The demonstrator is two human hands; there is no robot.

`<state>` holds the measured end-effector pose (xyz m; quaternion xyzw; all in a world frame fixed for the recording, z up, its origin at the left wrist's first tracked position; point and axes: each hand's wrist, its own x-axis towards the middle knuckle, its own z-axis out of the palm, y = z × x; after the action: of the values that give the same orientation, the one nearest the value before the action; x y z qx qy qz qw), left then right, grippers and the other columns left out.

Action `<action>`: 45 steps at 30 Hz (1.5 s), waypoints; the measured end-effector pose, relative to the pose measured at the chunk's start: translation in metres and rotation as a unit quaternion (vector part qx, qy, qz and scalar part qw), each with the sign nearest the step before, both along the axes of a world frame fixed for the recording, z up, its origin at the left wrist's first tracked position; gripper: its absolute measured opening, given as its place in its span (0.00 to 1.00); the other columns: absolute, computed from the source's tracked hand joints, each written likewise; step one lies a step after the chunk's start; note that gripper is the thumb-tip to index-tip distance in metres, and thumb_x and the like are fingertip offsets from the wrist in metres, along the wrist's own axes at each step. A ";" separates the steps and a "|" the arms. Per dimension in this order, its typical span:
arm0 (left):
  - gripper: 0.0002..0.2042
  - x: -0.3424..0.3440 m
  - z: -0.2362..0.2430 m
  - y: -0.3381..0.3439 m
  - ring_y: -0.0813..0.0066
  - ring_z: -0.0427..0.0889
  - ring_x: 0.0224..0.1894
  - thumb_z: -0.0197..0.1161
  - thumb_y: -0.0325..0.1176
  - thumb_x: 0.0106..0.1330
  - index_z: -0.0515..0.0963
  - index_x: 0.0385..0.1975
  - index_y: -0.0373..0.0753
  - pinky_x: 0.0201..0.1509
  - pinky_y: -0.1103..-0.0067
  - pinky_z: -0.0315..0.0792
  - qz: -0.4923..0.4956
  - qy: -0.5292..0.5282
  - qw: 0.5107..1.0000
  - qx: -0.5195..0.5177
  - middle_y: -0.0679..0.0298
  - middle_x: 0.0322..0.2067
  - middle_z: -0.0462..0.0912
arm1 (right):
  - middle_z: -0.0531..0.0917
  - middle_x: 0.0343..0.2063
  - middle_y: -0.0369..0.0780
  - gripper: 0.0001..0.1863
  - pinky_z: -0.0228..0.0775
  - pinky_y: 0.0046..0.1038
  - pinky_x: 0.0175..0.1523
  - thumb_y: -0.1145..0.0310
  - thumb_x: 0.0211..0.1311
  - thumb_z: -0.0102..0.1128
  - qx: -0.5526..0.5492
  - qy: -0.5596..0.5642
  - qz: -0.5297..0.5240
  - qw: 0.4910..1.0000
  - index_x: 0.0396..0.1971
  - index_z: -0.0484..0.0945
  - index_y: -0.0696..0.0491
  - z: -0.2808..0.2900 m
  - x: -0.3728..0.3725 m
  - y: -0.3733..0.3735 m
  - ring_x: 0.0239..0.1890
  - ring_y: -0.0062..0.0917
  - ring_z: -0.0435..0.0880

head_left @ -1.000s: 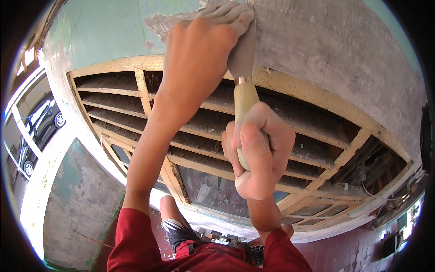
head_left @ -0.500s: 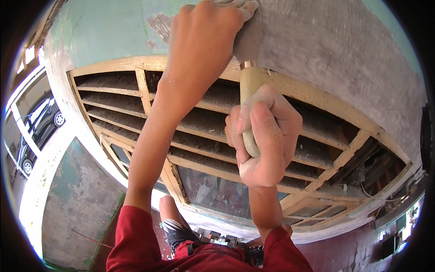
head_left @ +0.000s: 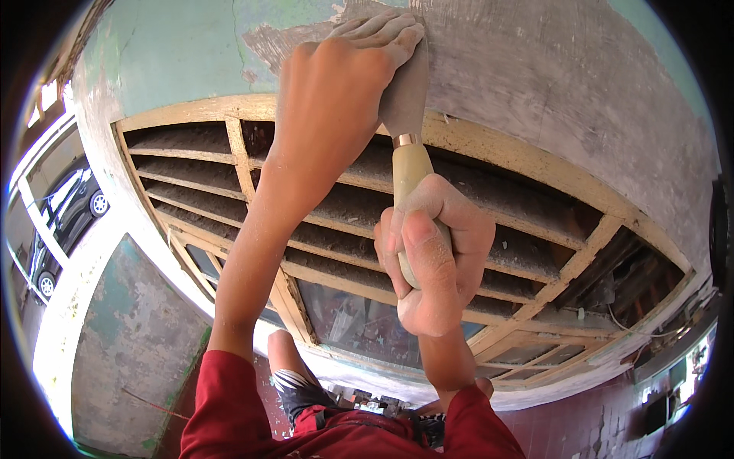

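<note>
A putty knife with a wide grey blade [head_left: 405, 99] and a cream handle stands against the wall, blade upward. My right hand [head_left: 443, 264] is wrapped round its handle, thumb along it. With fingers stretched out and dusty, my left hand [head_left: 332, 99] lies flat on the upper blade, pressing towards the wall. The blade's top edge is partly hidden by the fingers. Around it the wall [head_left: 535, 69] is scraped to rough grey; green paint [head_left: 183, 57] remains on the left, with a ragged border.
Below the blade runs a worn yellow wooden vent frame [head_left: 206, 107] with dusty slats. Glass panes [head_left: 359, 314] sit lower. A patchy grey panel [head_left: 130, 344] stands at lower left, and a dark car [head_left: 65, 214] is beyond it. A loose wire [head_left: 634, 330] hangs at right.
Both hands and the putty knife have moved down and slightly left along the wall. More of the blade and the scraped patch above it shows.
</note>
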<state>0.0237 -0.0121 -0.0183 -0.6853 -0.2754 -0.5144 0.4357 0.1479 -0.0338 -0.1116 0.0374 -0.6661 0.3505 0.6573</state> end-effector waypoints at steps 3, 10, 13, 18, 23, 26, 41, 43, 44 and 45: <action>0.19 -0.012 0.016 0.005 0.52 0.83 0.54 0.59 0.15 0.52 0.80 0.47 0.24 0.61 0.69 0.77 0.045 0.022 0.999 0.022 0.44 0.48 0.83 | 0.66 0.12 0.31 0.19 0.45 0.17 0.15 0.61 0.70 0.53 -0.014 0.003 0.014 1.000 0.21 0.67 0.55 0.011 -0.003 -0.001 0.08 0.10 0.57; 0.23 -0.009 -0.004 0.012 0.53 0.79 0.57 0.60 0.19 0.54 0.82 0.52 0.39 0.64 0.68 0.75 0.104 0.018 0.994 0.033 0.53 0.51 0.83 | 0.65 0.11 0.31 0.19 0.45 0.18 0.15 0.60 0.70 0.51 -0.013 0.001 -0.008 1.000 0.20 0.67 0.55 0.004 -0.005 -0.002 0.08 0.11 0.57; 0.18 -0.011 0.017 0.009 0.52 0.83 0.54 0.58 0.16 0.54 0.81 0.47 0.24 0.60 0.69 0.77 0.084 0.020 0.996 0.027 0.44 0.48 0.83 | 0.65 0.11 0.31 0.19 0.45 0.18 0.15 0.60 0.70 0.51 -0.010 0.005 -0.001 1.000 0.20 0.67 0.54 0.015 -0.004 0.002 0.08 0.11 0.57; 0.21 -0.014 0.008 0.013 0.53 0.80 0.56 0.59 0.18 0.54 0.82 0.50 0.34 0.62 0.68 0.76 0.087 0.010 0.996 0.032 0.50 0.49 0.83 | 0.65 0.09 0.31 0.19 0.45 0.18 0.15 0.59 0.70 0.51 -0.033 -0.001 0.005 0.999 0.20 0.67 0.54 0.012 -0.009 -0.004 0.07 0.11 0.56; 0.21 -0.011 0.008 0.011 0.53 0.80 0.56 0.59 0.18 0.53 0.82 0.49 0.34 0.61 0.68 0.77 0.090 -0.013 0.996 0.013 0.50 0.49 0.83 | 0.64 0.09 0.31 0.19 0.45 0.18 0.15 0.59 0.70 0.51 -0.024 -0.003 0.017 1.000 0.21 0.67 0.54 0.015 -0.004 0.002 0.08 0.11 0.56; 0.19 -0.005 0.019 -0.002 0.52 0.82 0.54 0.58 0.17 0.54 0.81 0.47 0.29 0.61 0.69 0.77 0.082 -0.022 0.996 -0.013 0.47 0.48 0.83 | 0.64 0.09 0.31 0.19 0.44 0.18 0.15 0.59 0.71 0.50 -0.020 0.006 0.003 1.000 0.21 0.67 0.54 0.018 -0.008 0.003 0.07 0.10 0.57; 0.17 -0.007 0.008 -0.001 0.54 0.83 0.54 0.57 0.20 0.55 0.80 0.47 0.25 0.55 0.68 0.78 0.095 0.012 0.995 0.006 0.46 0.50 0.83 | 0.62 0.08 0.31 0.22 0.42 0.19 0.15 0.54 0.71 0.50 -0.033 -0.013 0.025 0.999 0.21 0.67 0.54 0.010 0.001 0.004 0.07 0.11 0.54; 0.17 -0.011 0.021 0.005 0.55 0.83 0.54 0.57 0.20 0.56 0.80 0.46 0.25 0.56 0.68 0.78 0.089 0.013 0.996 0.009 0.46 0.50 0.83 | 0.65 0.08 0.30 0.20 0.43 0.18 0.16 0.59 0.70 0.51 -0.058 0.010 0.073 0.996 0.20 0.68 0.54 0.018 0.000 0.005 0.08 0.09 0.55; 0.17 -0.009 0.020 0.002 0.55 0.83 0.54 0.57 0.20 0.56 0.80 0.47 0.25 0.56 0.68 0.78 0.090 0.008 0.996 0.004 0.46 0.49 0.83 | 0.67 0.09 0.29 0.18 0.43 0.17 0.16 0.64 0.70 0.53 -0.071 0.028 0.099 0.992 0.19 0.70 0.55 0.018 0.001 0.005 0.08 0.08 0.57; 0.17 -0.005 0.016 -0.002 0.55 0.83 0.54 0.57 0.20 0.56 0.80 0.47 0.26 0.56 0.68 0.78 0.090 0.003 0.996 -0.001 0.46 0.49 0.84 | 0.68 0.09 0.28 0.17 0.43 0.16 0.17 0.68 0.69 0.54 -0.084 0.046 0.125 0.987 0.18 0.72 0.56 0.018 0.001 0.005 0.09 0.06 0.59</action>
<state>0.0184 -0.0141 -0.0020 -0.6599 -0.3352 -0.4708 0.4801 0.1492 -0.0285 -0.0938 0.0816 -0.5932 0.4826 0.6392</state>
